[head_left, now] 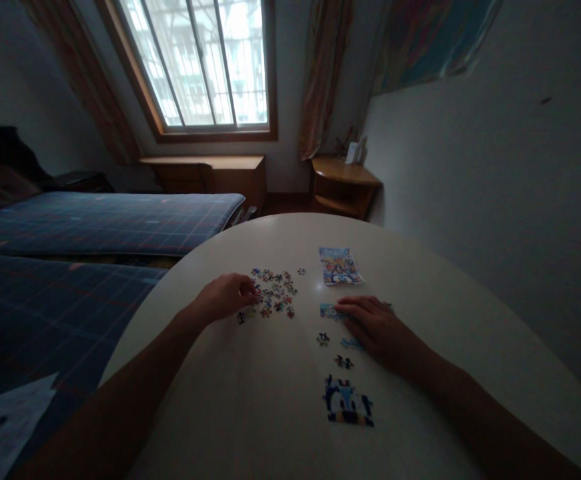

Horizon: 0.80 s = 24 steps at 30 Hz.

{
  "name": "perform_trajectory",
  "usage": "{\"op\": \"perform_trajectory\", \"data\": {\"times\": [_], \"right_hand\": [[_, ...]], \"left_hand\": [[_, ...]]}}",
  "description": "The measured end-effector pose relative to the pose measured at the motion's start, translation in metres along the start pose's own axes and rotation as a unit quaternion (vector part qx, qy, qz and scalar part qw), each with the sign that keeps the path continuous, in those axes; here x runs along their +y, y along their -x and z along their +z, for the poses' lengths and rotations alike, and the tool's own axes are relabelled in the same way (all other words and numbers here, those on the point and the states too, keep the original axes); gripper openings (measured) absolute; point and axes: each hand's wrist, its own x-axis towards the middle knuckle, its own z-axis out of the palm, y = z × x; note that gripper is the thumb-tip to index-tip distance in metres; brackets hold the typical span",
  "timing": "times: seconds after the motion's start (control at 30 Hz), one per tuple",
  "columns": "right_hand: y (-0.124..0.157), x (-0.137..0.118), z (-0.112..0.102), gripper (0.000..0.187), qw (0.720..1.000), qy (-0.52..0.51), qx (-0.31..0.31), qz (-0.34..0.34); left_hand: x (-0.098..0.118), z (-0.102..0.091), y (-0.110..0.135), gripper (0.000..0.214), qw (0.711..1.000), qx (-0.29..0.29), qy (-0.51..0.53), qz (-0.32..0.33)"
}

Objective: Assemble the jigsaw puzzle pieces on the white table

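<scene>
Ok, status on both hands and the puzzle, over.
Left hand at loose puzzle pieces, grip unclear. Right hand flat, touching joined blue strip. Nothing blocks.

readable: none | puzzle pieces [273,293], leaflet [340,266]: print blurred (too small)

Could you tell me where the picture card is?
In the head view, the picture card lies just beyond the right hand, right of the loose pieces.

Left hand [227,295] touches loose puzzle pieces [274,293]; right hand [377,327] covers joined strip [331,311].
</scene>
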Motion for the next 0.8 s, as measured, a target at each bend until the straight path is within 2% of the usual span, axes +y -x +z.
{"op": "perform_trajectory", "data": {"times": [0.47, 0.63, 0.8], "right_hand": [[0.0, 0.0, 0.0, 0.028, 1.0, -0.002, -0.001, -0.004], [-0.001, -0.001, -0.001, 0.028, 1.0, -0.003, -0.002, -0.005], [-0.003, -0.007, -0.007, 0.025, 1.0, -0.007, 0.017, -0.016]], "left_hand": [[0.005, -0.002, 0.003, 0.02, 0.999, -0.018, 0.037, 0.023], [0.018, -0.004, 0.005, 0.023, 0.995, -0.015, 0.094, 0.032], [0.037, -0.002, 0.008, 0.019, 0.988, 0.004, 0.132, 0.084]]}}
